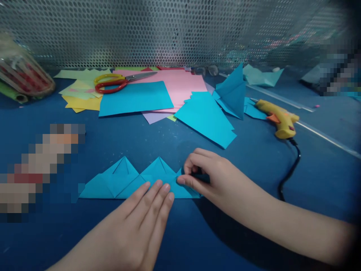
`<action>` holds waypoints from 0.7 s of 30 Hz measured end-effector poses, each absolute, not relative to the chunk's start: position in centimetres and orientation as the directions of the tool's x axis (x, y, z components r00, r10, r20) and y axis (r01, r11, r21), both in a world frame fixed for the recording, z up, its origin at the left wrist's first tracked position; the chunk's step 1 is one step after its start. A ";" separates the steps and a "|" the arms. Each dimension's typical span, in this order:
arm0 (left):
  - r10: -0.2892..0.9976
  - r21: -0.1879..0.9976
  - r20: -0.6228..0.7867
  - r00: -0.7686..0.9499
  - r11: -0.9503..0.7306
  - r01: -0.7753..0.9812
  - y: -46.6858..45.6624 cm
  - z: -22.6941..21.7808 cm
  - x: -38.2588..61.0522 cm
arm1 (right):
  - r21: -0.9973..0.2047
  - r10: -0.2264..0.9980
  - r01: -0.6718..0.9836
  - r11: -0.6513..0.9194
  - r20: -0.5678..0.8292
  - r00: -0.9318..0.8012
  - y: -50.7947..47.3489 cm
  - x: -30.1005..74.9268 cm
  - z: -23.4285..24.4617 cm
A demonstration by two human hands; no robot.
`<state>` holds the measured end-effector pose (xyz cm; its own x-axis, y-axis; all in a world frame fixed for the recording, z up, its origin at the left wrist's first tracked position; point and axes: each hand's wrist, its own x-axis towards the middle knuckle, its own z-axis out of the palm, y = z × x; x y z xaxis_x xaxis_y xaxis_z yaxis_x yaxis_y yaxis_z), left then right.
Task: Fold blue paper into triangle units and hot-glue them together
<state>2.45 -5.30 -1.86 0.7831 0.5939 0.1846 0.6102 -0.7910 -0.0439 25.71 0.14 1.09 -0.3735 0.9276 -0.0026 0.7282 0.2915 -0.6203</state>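
Observation:
A strip of folded blue paper (132,180) with pointed peaks along its upper edge lies across the near middle of the table. My left hand (135,226) rests on its lower middle, fingers stretched out flat and lying side by side. At the strip's right end, my right hand (210,173) is closed, thumb and bent forefinger pinching the paper near its right peak. My right fingers hide much of that peak.
Behind lie red-and-yellow scissors (111,84), a blue sheet (137,99), pink paper (186,82) and cut blue paper (207,116). A yellow glue gun (278,116) trails its black cord at right. A clear container (26,71) stands far left. Perforated metal (158,34) closes off the back.

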 end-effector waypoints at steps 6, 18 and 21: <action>0.516 -0.167 0.246 0.820 -0.811 0.560 -5.2 -0.8 2.4 | -0.677 0.937 0.694 0.247 -0.016 -0.349 0.2 25.8 1.2; 0.346 -0.282 0.226 0.910 -0.872 0.402 -4.6 -0.1 1.6 | -0.656 0.953 0.715 0.242 0.024 -0.301 0.3 25.5 0.8; 0.415 -0.152 0.199 0.888 -0.882 0.446 -3.9 0.2 1.8 | -0.661 0.948 0.705 0.259 0.036 -0.315 0.5 25.8 1.1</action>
<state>1.83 -3.87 0.24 0.8880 0.4146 0.1986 0.4459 -0.8821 -0.1519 25.77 0.54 1.07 -0.3150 0.9484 0.0358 0.7046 0.2590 -0.6606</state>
